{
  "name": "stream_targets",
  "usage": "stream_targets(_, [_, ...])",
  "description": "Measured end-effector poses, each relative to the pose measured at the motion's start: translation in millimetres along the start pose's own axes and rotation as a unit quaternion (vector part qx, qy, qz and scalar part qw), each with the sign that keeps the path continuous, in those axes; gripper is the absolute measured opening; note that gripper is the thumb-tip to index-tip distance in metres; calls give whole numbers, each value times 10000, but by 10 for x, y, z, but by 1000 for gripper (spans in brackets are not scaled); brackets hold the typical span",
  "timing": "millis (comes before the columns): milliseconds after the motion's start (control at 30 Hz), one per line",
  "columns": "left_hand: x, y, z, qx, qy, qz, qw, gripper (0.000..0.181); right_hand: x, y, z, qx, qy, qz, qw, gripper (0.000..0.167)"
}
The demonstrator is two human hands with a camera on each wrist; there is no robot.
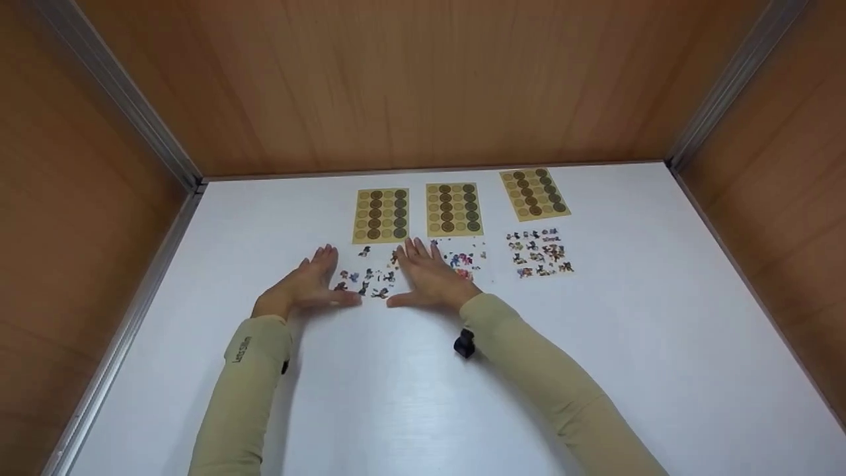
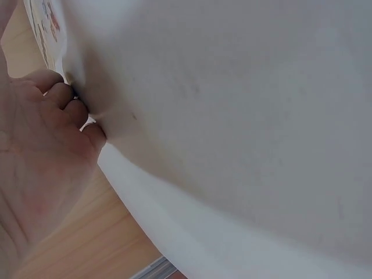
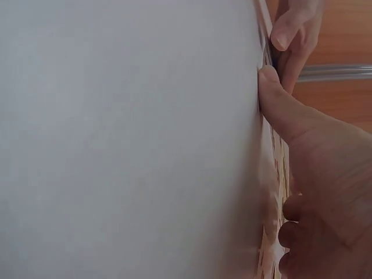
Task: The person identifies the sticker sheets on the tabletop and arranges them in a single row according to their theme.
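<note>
- Wood-grained panels (image 1: 423,86) wall this corner of the room on three sides, with metal strips (image 1: 125,99) along the corners, around a white surface (image 1: 423,410)
- From where I stand, the left sticker sheet (image 1: 369,274), dotted with small cartoon figures, lies on the surface between the person's two hands
- The left hand (image 1: 310,281) is spread at its left side, fingers reaching forward and thumb stretched inward along the near edge
- The right hand (image 1: 426,277) is spread too, at the right side, fingers fanned a little, thumb pointing towards the other thumb but apart from it
- Just right of that hand lies the middle sticker sheet (image 1: 466,261), partly hidden by it; further right, the right sticker sheet (image 1: 538,252)
- Behind them sit three gold sheets (image 1: 455,209) of round discs, the rightmost turned askew; any print is too small to read
- Dark lettering on the left sleeve (image 1: 241,403) seems to read "Lets Slim"; a black device (image 1: 464,344) sits by the right cuff
</note>
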State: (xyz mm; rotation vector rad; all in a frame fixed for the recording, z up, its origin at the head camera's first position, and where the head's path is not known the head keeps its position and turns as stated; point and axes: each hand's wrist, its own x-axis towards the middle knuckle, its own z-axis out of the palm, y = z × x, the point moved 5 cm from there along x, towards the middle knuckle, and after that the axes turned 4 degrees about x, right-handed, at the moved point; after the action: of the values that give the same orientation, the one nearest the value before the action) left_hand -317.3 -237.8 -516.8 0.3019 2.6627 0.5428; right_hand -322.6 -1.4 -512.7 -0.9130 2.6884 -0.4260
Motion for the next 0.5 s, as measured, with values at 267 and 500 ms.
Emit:
stream_targets(267, [31,28,15,122,89,-66,9999,139,44,11,-38,324,-477,23,9983,117])
stream_targets(500, [11,50,51,376,206,167,9989,140,76,-47,-42,216,-1034,-50,9944,112])
